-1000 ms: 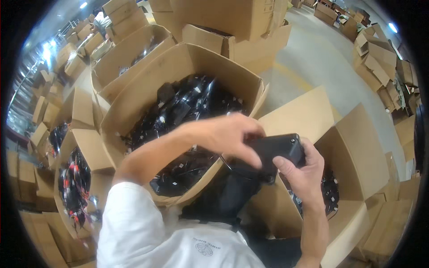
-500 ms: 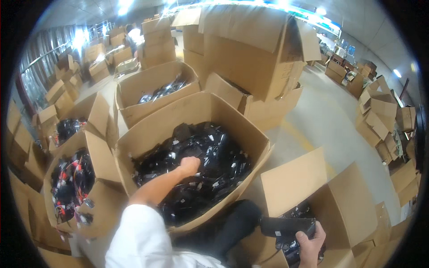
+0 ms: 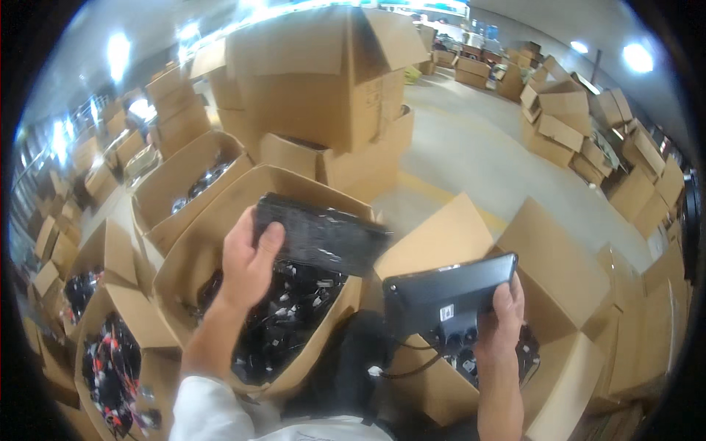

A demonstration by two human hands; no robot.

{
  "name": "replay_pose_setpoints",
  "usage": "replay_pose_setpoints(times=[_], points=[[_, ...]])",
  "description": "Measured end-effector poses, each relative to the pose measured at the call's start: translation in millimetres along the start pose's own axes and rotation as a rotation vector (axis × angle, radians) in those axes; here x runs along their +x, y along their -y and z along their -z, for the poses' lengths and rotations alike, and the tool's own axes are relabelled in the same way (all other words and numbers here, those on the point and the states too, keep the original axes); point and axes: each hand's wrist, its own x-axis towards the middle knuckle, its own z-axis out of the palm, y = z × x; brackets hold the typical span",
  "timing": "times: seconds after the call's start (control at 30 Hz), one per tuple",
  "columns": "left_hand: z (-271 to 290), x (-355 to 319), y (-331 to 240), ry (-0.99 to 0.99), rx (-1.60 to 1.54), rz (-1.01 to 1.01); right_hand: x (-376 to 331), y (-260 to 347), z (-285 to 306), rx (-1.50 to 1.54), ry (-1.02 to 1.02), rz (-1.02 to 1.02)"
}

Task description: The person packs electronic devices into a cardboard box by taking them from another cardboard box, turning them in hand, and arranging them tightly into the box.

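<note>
My left hand (image 3: pixel 250 261) is closed on a dark flat rectangular case (image 3: pixel 323 231), raised over the large carton; its shiny surface is smeared by motion. To the right, my right hand (image 3: pixel 504 312) grips the edge of a black flat panel device (image 3: pixel 441 294). This device has a small white label and a dangling black cable (image 3: pixel 415 373) that ends in a white connector. The two black pieces are held up side by side, with a small gap between them. Beneath the left one, the large carton (image 3: pixel 180 253) holds a heap of black parts and cables (image 3: pixel 283 320).
A smaller open carton (image 3: pixel 548 257) with dark round parts stands under my right hand. On the left, another carton (image 3: pixel 158 323) holds black and red wiring. A tall carton (image 3: pixel 287 95) rises ahead, and piled cartons (image 3: pixel 566 121) line the right side beyond the floor (image 3: pixel 471 140).
My left hand has come up out of the large carton with the dark case. My right hand has lifted the panel device and tilted it. The view has swung to the right.
</note>
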Motion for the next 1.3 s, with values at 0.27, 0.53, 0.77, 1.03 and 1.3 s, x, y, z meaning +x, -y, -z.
replay_pose_setpoints(times=[0.27, 0.53, 0.77, 1.03, 1.3], points=[[-148.9, -57.5, -21.0, 0.298, -0.795, 0.225, -11.2, -24.2, -1.8, 0.004, -0.357, 0.266], [-189.9, -93.8, -26.2, 0.413, -0.414, -0.030, -63.0, -32.2, 38.7, -0.087, -0.507, 0.266], [-217.1, -130.6, -19.5, 0.578, -0.578, 0.378, -102.4, -13.5, 81.8, -0.626, -0.685, 0.497], [-257.2, -90.8, -34.2, 0.892, -0.306, 0.341, -132.6, 13.3, 141.9, -0.788, -0.464, 0.202], [-287.6, -74.2, 7.4, 0.938, -0.720, 0.633, -122.5, 34.7, 129.0, -0.596, -0.312, -0.375]])
